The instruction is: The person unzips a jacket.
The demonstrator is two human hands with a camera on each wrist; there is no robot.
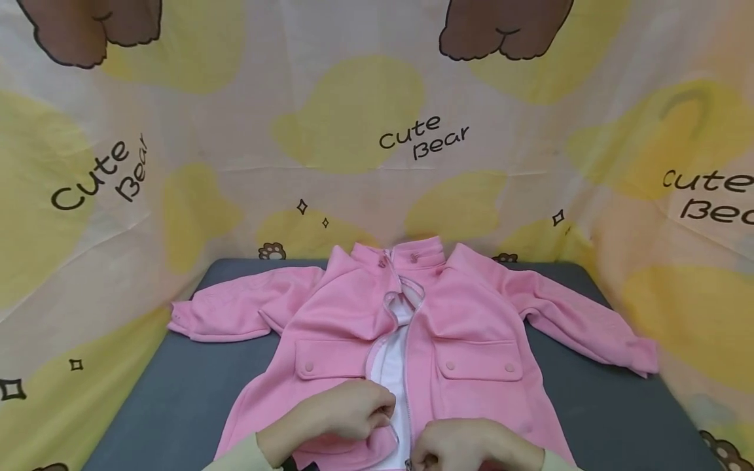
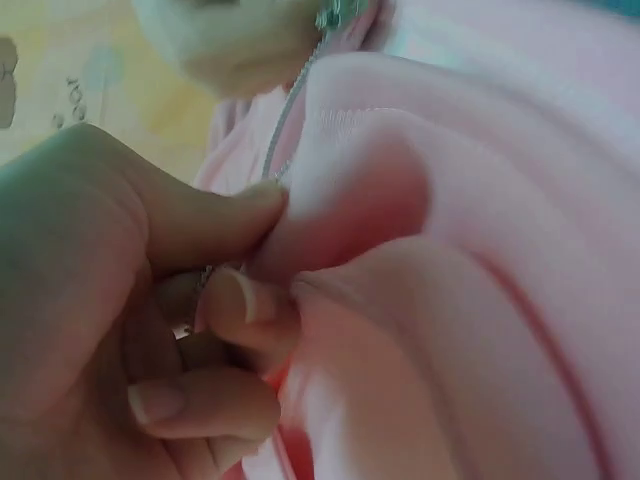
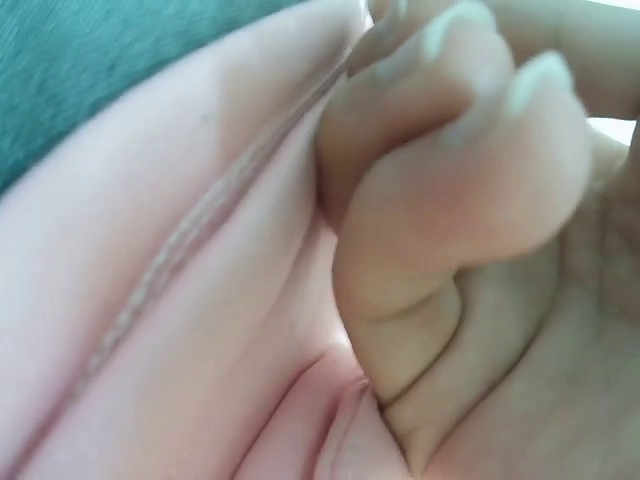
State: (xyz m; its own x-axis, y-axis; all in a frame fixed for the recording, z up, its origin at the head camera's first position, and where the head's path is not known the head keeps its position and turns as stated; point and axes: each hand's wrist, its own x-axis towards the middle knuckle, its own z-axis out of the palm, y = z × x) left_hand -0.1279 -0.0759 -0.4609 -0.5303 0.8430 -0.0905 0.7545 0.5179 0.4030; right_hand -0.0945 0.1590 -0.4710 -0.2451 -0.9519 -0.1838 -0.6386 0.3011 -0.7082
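A pink jacket [image 1: 477, 307] lies front up with its sleeves spread and its zipper front parted, showing a white lining [image 1: 390, 356]. My left hand [image 1: 353, 409] pinches the zipper-edged front panel on the left; in the left wrist view, thumb and fingers [image 2: 225, 300] close on the pink cloth beside the zipper teeth [image 2: 290, 115]. My right hand [image 1: 465, 445], lower and to the right, grips the other front edge near a metal zipper part [image 1: 408, 464]. Curled fingers [image 3: 450, 190] show in the right wrist view, but what lies between their tips is hidden.
Under the jacket is a dark grey table [image 1: 171, 386]. A printed cloth [image 1: 353, 118] with yellow patches and "Cute Bear" lettering hangs behind and along both sides. The jacket's sleeves [image 1: 589, 327] reach toward the table's side edges, and its hem runs out of the head view.
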